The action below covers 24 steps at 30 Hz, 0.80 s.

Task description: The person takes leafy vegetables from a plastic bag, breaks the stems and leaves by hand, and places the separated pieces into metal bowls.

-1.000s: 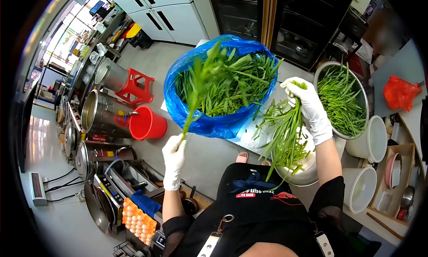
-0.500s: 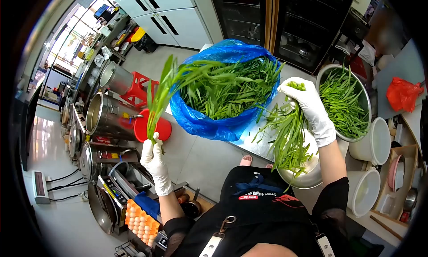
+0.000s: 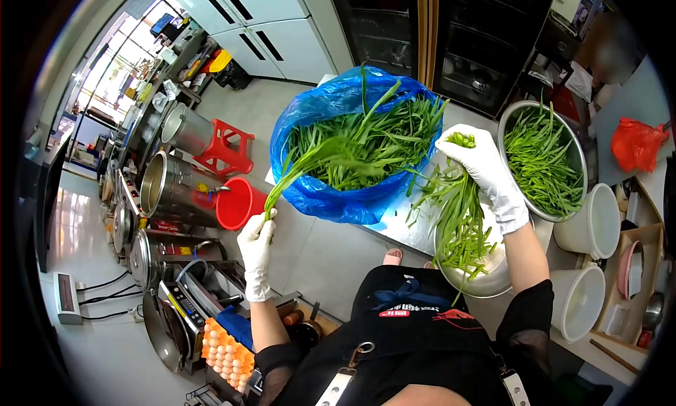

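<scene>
My gloved left hand (image 3: 256, 257) pinches the cut end of a few leafy green stalks (image 3: 297, 168), whose blurred leaves reach over the blue plastic bag (image 3: 338, 203). That bag stands open and full of the same long-leaved greens (image 3: 394, 135). On the other side, my gloved right hand (image 3: 489, 173) is closed around a bunch of leafy greens (image 3: 458, 216); stem ends poke out above the fist and leaves hang down. Under this bunch sits a metal bowl (image 3: 493, 285) with short cut pieces of stem in it.
A second metal bowl (image 3: 581, 177) heaped with greens stands at the right, beside white buckets (image 3: 597, 223). To the left are a red bucket (image 3: 238, 203), a red stool (image 3: 229, 149) and steel pots (image 3: 179, 188). An egg tray (image 3: 229, 357) lies at lower left.
The stalks in my left hand have swung from upright to leaning right over the bag. My left hand moved slightly right and up. The right hand keeps its bunch almost unmoved.
</scene>
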Available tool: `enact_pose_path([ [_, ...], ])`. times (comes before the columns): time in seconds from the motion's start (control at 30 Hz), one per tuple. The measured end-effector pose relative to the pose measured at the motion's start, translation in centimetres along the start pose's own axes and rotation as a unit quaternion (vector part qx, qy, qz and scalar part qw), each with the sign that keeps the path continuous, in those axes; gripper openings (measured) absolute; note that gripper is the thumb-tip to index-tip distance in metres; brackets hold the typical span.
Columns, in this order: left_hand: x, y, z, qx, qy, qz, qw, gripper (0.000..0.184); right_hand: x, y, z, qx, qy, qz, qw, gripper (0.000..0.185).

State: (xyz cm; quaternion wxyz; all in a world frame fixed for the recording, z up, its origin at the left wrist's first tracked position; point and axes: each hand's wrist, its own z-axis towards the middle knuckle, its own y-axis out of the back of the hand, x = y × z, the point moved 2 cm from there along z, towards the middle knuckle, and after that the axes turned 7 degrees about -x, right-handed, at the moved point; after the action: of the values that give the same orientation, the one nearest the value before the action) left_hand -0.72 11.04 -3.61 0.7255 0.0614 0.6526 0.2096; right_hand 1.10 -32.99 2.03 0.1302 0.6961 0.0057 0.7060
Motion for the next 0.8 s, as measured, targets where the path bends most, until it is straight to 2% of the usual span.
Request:
enact_pose_path([
  [0.13,-0.5,0.5,-0.5,0.008,-0.009,0.001,1.000,0.019,1.1,-1.0,0.4,-0.032,0.086,-0.044,0.995,0.017],
  [0.27,-1.3,0.8,-0.9,0.017,-0.039,-0.011,0.999,0.018,2.5,-3.1,1.0,-0.006,0.155,-0.079,0.985,0.020],
  [0.53,-2.6,0.8,-2.0,0.044,-0.052,-0.021,0.997,0.017,-1.9,-8.4,4.4,0.122,0.158,-0.212,0.957,0.025],
  [0.67,-3.4,0.4,-2.3,0.068,-0.035,-0.026,0.997,0.017,-3.1,-9.5,4.7,0.125,0.144,-0.115,0.975,0.030],
  [0.7,-3.5,0.4,-2.4,0.066,-0.029,-0.031,0.997,0.017,-2.8,-9.4,4.5,0.151,0.112,-0.097,0.977,0.033],
  [0.8,-3.6,0.2,-2.2,0.063,-0.010,-0.036,0.997,0.018,-2.3,-9.4,4.0,0.139,0.109,-0.124,0.976,0.032],
])
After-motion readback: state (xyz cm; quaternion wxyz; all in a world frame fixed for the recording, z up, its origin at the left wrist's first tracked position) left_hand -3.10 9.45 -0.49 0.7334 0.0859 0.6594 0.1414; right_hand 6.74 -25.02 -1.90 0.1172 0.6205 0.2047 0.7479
